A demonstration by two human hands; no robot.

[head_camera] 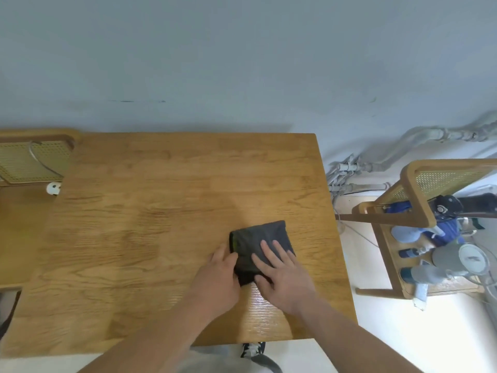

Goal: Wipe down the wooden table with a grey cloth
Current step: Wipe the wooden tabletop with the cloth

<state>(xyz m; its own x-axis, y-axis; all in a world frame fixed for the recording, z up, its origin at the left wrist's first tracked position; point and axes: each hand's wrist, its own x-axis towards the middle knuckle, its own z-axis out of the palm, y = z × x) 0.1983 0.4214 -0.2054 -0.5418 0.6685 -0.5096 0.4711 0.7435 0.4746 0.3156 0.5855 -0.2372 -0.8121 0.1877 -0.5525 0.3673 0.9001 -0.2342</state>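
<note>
1. Fingers (271, 251) of the right hand (282, 275) lie spread and flat on top of a folded grey cloth (258, 238), pressing it to the wood rather than pinching it.
2. Beside them, the left hand (217, 275) rests at the cloth's left edge, its fingers (228, 258) held close together and curled against the fold; whether they grip the fabric cannot be told.
3. Both bare forearms reach in from the bottom of the head view, converging on the cloth.
4. Folded into a rough square, the cloth sits on the right half of the wooden tabletop (150, 211), nearer the person's edge than the far one, and shows a sliver of green at its left side.
5. A glossy patch shines on the wood just below the right hand.
6. At the table's left stands a chair with a woven cane back (32, 162), a white cable draped over it.
7. Well apart on the right, a second cane-backed chair (419, 192) carries blue and grey items, too cluttered to name.
8. Grey pipes (376, 165) run along the foot of the pale wall behind.
</note>
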